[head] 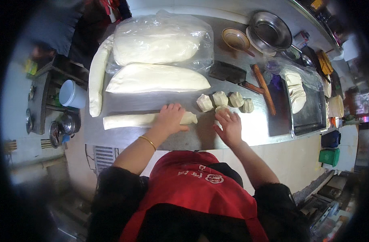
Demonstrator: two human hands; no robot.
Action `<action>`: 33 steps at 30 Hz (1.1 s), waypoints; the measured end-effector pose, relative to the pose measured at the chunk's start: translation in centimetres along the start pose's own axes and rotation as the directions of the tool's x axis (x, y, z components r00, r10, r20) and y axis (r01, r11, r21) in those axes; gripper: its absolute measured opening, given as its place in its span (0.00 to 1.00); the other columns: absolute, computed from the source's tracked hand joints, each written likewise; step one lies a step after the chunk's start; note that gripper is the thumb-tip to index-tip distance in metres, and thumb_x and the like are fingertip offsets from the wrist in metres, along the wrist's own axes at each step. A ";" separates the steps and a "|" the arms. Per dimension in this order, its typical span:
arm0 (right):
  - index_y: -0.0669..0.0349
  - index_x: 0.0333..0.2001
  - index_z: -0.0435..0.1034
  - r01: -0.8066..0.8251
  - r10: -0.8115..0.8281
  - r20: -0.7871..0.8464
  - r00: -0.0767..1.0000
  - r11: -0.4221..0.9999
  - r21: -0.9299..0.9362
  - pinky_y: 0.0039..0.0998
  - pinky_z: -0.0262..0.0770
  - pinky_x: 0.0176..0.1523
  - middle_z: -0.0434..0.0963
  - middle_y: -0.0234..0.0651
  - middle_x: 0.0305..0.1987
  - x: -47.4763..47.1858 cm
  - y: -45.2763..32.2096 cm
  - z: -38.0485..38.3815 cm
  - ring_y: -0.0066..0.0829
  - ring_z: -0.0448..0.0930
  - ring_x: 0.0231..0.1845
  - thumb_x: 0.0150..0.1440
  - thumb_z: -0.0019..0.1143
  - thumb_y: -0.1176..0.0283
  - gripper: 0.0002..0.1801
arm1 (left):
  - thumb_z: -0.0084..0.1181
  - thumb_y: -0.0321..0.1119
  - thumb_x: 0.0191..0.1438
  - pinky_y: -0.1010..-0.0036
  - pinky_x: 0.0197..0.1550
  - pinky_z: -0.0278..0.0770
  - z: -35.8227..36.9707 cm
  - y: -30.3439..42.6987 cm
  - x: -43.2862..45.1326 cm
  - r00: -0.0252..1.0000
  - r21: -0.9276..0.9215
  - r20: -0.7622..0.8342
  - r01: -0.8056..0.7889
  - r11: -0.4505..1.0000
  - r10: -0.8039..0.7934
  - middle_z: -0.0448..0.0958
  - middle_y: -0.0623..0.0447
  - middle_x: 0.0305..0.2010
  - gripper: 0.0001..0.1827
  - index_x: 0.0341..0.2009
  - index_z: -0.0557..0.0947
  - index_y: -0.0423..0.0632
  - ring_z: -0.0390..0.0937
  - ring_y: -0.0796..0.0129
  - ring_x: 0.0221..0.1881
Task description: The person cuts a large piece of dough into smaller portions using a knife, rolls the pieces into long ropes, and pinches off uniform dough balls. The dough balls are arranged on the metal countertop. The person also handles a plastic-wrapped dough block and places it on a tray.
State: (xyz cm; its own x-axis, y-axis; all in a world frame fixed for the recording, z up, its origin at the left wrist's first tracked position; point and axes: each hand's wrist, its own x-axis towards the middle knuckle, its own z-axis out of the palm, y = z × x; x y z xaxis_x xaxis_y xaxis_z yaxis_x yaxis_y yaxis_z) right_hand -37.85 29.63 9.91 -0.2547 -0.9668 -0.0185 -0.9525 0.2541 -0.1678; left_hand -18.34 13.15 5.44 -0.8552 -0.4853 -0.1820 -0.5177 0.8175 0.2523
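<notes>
My left hand lies over the right part of a rope of dough near the table's front edge, fingers pointing away from me. My right hand is over a small piece of dough, which its fingers partly hide; whether it grips the piece is unclear. Several cut dough pieces sit just beyond. Farther back lies a thick slab of dough, with a larger mass of dough under clear plastic behind it. A long dough strip runs along the left side.
A cleaver and a wooden rolling pin rest on the metal table. At right is a dark tray with flat dough pieces. Behind stand a bowl and a metal basin. A bucket is at left.
</notes>
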 end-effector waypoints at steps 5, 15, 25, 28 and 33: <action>0.64 0.47 0.76 0.097 0.054 -0.221 0.974 0.779 0.620 0.40 0.75 0.52 0.81 0.50 0.45 2.8 -5.2 8.6 0.48 0.80 0.46 0.61 0.54 0.70 0.13 | 0.64 0.35 0.46 0.57 0.52 0.75 2.4 0.2 -0.4 0.995 -0.067 0.047 0.096 0.993 -0.093 0.81 0.48 0.49 0.15 0.40 0.83 0.48 0.78 0.54 0.53; 0.66 0.44 0.77 -0.486 0.139 0.492 0.860 -0.072 0.871 0.27 0.74 0.35 0.80 0.32 0.35 5.3 -8.7 10.9 0.24 0.79 0.33 0.62 0.61 0.49 0.26 | 0.64 0.35 0.43 0.54 0.67 0.57 4.6 -0.8 -4.4 0.896 -0.151 -0.422 0.083 0.985 -0.140 0.79 0.48 0.46 0.19 0.42 0.81 0.48 0.73 0.55 0.54; 0.71 0.40 0.77 -0.417 0.323 0.372 0.870 0.082 0.905 0.27 0.75 0.35 0.81 0.36 0.35 4.1 -9.5 9.1 0.25 0.80 0.32 0.55 0.65 0.62 0.20 | 0.63 0.39 0.45 0.57 0.70 0.57 2.7 -0.3 -3.0 0.988 -0.038 -0.117 0.099 0.994 -0.103 0.84 0.52 0.38 0.12 0.36 0.85 0.53 0.81 0.61 0.46; 0.73 0.40 0.78 -0.438 0.261 0.421 0.869 0.009 0.899 0.26 0.75 0.35 0.81 0.36 0.35 3.5 -8.9 7.7 0.25 0.81 0.32 0.53 0.66 0.64 0.19 | 0.61 0.42 0.47 0.56 0.70 0.56 1.3 0.1 -3.0 0.993 -0.039 0.040 0.116 0.993 -0.114 0.85 0.52 0.40 0.13 0.38 0.87 0.55 0.82 0.63 0.47; 0.72 0.42 0.78 -0.523 0.236 0.497 0.835 0.055 0.851 0.26 0.77 0.36 0.81 0.37 0.36 2.7 -8.6 5.9 0.25 0.81 0.32 0.53 0.67 0.66 0.18 | 0.58 0.47 0.52 0.55 0.72 0.53 1.2 -0.1 -2.9 0.998 0.064 0.060 -0.031 0.997 0.028 0.86 0.53 0.43 0.14 0.41 0.87 0.63 0.82 0.63 0.50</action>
State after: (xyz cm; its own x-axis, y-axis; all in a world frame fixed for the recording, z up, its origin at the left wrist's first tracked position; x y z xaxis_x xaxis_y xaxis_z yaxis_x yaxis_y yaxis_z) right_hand -29.40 24.68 5.47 -0.3547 -0.7594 -0.5454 0.2226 0.4979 -0.8382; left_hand -15.80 14.84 4.80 -0.8660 -0.4431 -0.2319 -0.4878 0.8505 0.1969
